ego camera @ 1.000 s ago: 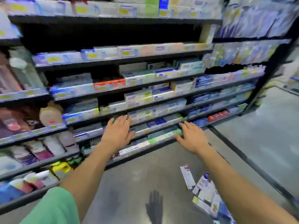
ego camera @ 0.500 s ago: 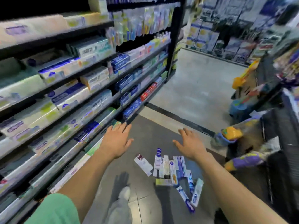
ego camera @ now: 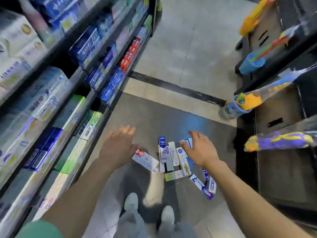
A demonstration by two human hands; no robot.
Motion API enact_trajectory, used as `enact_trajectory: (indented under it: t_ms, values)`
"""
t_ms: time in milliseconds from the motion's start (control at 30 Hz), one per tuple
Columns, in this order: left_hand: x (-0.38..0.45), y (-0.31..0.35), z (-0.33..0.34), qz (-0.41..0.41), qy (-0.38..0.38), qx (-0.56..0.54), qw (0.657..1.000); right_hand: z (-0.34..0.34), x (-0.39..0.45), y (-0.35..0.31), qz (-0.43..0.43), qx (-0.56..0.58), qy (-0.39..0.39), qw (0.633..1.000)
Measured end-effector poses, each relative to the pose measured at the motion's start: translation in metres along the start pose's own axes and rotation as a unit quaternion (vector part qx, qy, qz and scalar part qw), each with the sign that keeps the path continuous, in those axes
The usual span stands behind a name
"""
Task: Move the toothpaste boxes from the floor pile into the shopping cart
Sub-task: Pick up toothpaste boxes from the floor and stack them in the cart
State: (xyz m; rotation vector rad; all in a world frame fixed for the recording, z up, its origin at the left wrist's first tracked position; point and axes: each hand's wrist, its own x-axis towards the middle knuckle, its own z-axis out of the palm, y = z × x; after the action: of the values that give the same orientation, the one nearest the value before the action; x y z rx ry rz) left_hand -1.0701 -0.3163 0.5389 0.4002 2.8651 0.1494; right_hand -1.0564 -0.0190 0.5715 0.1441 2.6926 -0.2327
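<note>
Several toothpaste boxes (ego camera: 169, 156) lie in a loose pile on the grey floor just ahead of my feet. One white box with a red end (ego camera: 145, 159) lies apart at the pile's left. Two more boxes (ego camera: 205, 185) lie at the pile's right, near my forearm. My left hand (ego camera: 118, 146) hangs open above the floor, left of the pile, holding nothing. My right hand (ego camera: 199, 150) is open above the pile's right part, fingers spread, and hides some boxes. No shopping cart is plainly in view.
Dark shelves (ego camera: 96, 93) stocked with boxed toothpaste run along the left. A dark display unit (ego camera: 281, 152) stands at the right, with packaged brushes (ego camera: 277, 141) jutting into the aisle. My two shoes (ego camera: 149, 208) stand below the pile. A black floor strip (ego camera: 176, 86) crosses ahead.
My view has swung from the shelves to the right and down onto the floor pile. Both hands stay open and now hang over the boxes.
</note>
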Motion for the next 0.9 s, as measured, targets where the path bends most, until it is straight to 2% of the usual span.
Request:
enact_trajectory:
  t_ms: [133, 333, 500, 633, 800, 900]
  values:
    - [0.068, -0.014, 0.125, 0.011, -0.017, -0.009, 1.0, 0.102, 0.083, 0.023, 0.02, 0.02, -0.014, 0.999]
    - [0.161, -0.014, 0.344, 0.022, -0.002, -0.03, 0.999, 0.304, 0.217, 0.063, 0.015, 0.027, -0.028, 0.999]
    - [0.21, -0.017, 0.484, -0.013, 0.014, -0.066, 0.998, 0.436, 0.304, 0.088, 0.003, 0.018, -0.008, 1.0]
    - [0.258, -0.032, 0.517, 0.04, 0.043, -0.048, 0.997, 0.459, 0.357, 0.097, -0.029, -0.01, 0.04, 0.999]
    - [0.3, -0.062, 0.494, 0.072, 0.083, 0.07, 0.992, 0.445, 0.382, 0.1, -0.052, -0.029, 0.086, 0.994]
    - [0.299, -0.065, 0.481, 0.083, 0.077, 0.108, 0.988, 0.437, 0.382, 0.102, -0.046, -0.016, 0.073, 0.996]
